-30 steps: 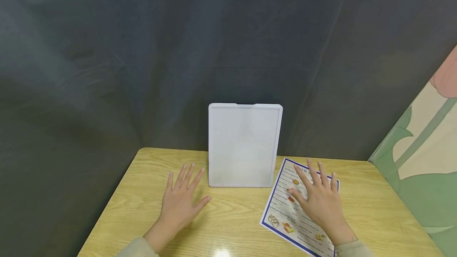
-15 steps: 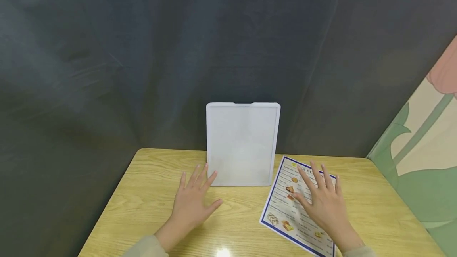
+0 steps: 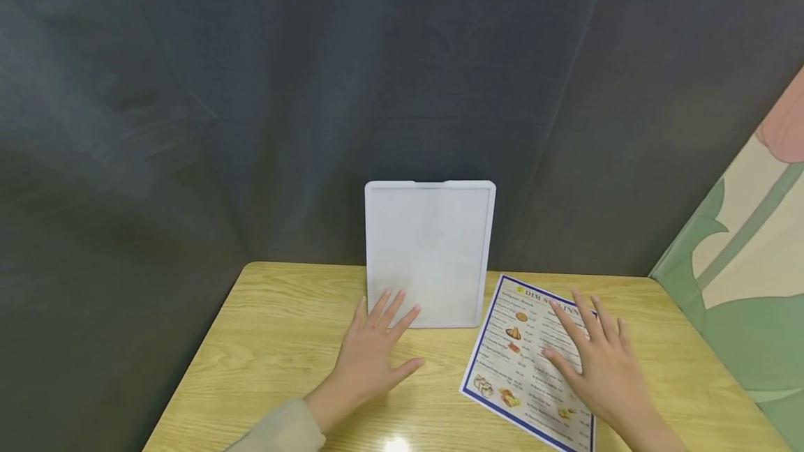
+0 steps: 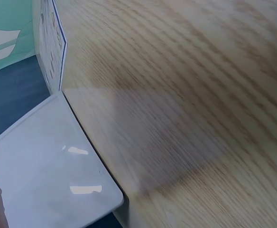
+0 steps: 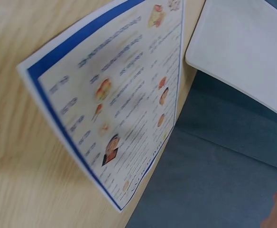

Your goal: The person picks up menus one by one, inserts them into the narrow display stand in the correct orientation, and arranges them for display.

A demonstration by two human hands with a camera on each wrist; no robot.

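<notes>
A white frosted stand-up frame (image 3: 430,253) stands upright at the back of the wooden table (image 3: 276,340). My left hand (image 3: 377,351) hovers flat with spread fingers just in front of its lower left corner; whether the fingertips touch it I cannot tell. A printed menu sheet with a blue border (image 3: 524,361) lies to the right of the frame. My right hand (image 3: 599,361) lies flat with straight fingers on the sheet's right half. The left wrist view shows the frame (image 4: 48,171) and the sheet's edge (image 4: 50,47). The right wrist view shows the sheet (image 5: 115,99) and the frame's corner (image 5: 243,47).
A dark grey curtain (image 3: 314,89) hangs close behind the table. A wall panel with a green and pink plant picture (image 3: 747,257) stands on the right. The table's left part is bare wood.
My left hand has moved right and forward, from the table's left part to the frame's lower left corner. My right hand has slid right across the sheet, uncovering its heading.
</notes>
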